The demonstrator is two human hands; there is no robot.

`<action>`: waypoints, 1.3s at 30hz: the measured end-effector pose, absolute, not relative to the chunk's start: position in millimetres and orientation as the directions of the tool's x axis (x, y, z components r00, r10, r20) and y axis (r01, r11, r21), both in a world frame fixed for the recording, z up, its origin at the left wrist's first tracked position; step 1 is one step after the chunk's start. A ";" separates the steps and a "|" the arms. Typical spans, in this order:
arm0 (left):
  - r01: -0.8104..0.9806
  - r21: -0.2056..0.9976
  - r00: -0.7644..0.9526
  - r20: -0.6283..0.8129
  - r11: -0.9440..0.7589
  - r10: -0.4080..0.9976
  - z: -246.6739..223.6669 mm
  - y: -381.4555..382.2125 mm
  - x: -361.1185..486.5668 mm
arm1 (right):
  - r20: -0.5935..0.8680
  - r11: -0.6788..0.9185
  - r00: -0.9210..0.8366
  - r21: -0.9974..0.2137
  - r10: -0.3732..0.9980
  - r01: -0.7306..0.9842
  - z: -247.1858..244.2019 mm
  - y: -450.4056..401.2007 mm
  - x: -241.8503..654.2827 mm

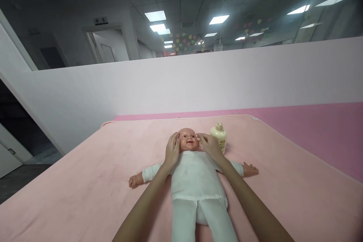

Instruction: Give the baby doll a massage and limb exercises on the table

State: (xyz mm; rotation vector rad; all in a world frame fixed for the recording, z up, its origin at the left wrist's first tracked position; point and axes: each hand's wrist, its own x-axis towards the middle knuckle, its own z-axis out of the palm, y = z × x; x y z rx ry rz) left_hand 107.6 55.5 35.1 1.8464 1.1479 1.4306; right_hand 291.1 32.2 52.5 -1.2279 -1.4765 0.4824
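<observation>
A doll point(198, 177) lies on its back, face up, on a pale pink cloth point(85, 170), dressed in a white top and white trousers. Taking its head point(188, 140) as the centre of a clock, the trunk and legs run down towards six o'clock, the legs cut off by the lower edge of the view. One doll arm stretches out to eight o'clock and the other to four, both in white sleeves with the small hands bare.

The person's left hand point(171, 150) is at nine o'clock, laid along that side of the head with its fingers straight and close together. The right hand point(210, 146) is at three o'clock, its fingers loosely curved and held narrow, the tips right by the other side of the head — whether they press on it cannot be told.

Further out at three o'clock, beyond the right hand, stands a pale cream bottle point(220, 135), upright on the cloth, with a narrow cap on its rounded shoulders and dark printing on its front. Its walls hide the inside, so what it holds and how full it is cannot be told. The right hand covers part of it in this view; contact between the two is unclear.

At twelve o'clock, past the far edge of the cloth, runs a white wall point(198, 83) with glass above it.
</observation>
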 end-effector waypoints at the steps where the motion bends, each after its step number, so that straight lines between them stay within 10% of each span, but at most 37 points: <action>1: 0.310 0.805 0.062 0.515 -0.507 0.855 43.1 50.1 108.6 | 0.507 0.418 0.162 -0.822 0.847 0.386 64.5 28.6 293.7; 8: 0.097 0.843 0.310 0.479 -0.529 0.821 85.8 5.3 156.2 | 0.719 0.475 0.399 -0.684 0.569 0.554 110.6 3.9 344.3; 13: -0.202 0.949 0.582 -0.081 0.241 0.809 90.2 15.5 217.8 | 0.745 0.409 0.330 -0.616 0.580 0.673 97.9 8.1 369.2; 16: -0.257 0.885 0.586 -0.177 0.388 0.791 98.6 30.8 239.2 | 0.744 0.462 0.275 -0.615 0.609 0.639 86.1 18.5 366.9; 24: -0.231 0.941 0.589 -0.066 0.246 0.806 113.2 33.2 237.5 | 0.768 0.602 0.362 -0.640 0.528 0.478 56.7 39.9 356.0; 27: -0.056 0.994 0.538 0.113 -0.098 0.835 100.2 4.3 204.7 | 0.773 0.601 0.350 -0.632 0.529 0.490 58.7 38.7 358.3; 31: 0.319 0.639 0.725 0.311 -0.700 0.614 75.9 -47.5 143.4 | 0.807 0.567 0.310 -0.578 0.502 0.587 63.3 37.2 360.5; 39: 0.450 0.468 0.786 0.197 -0.761 0.586 63.5 -66.7 101.4 | 0.917 0.434 0.341 -0.398 0.206 0.808 83.4 21.3 332.4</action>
